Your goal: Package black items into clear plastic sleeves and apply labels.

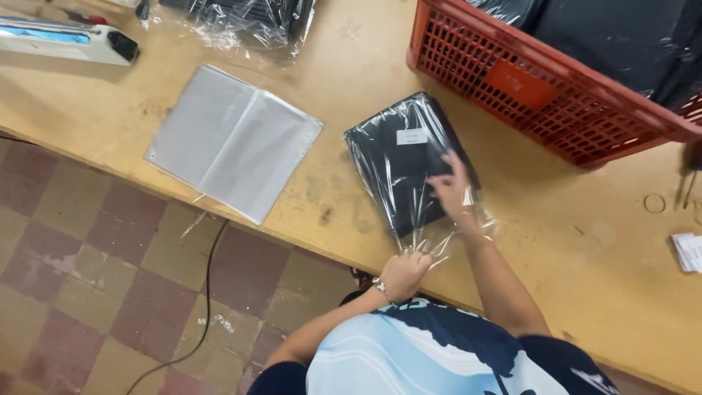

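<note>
One dark folded garment (402,172) in a clear plastic bag (439,238) lies on the wooden bench (351,66), just in front of one red crate (534,91). The left hand (402,274) has its fingers pinched shut on the bag's open end at the bench edge. The right hand (453,192) lies flat on the garment, fingers spread. One stack of empty clear bags (230,139) lies to the left, one heat sealer (66,38) beyond.

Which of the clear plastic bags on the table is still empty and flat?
The stack of clear bags lying left of the hands holds nothing. The bagged dark garment, under the right hand and pinched by the left hand, is filled.
</note>
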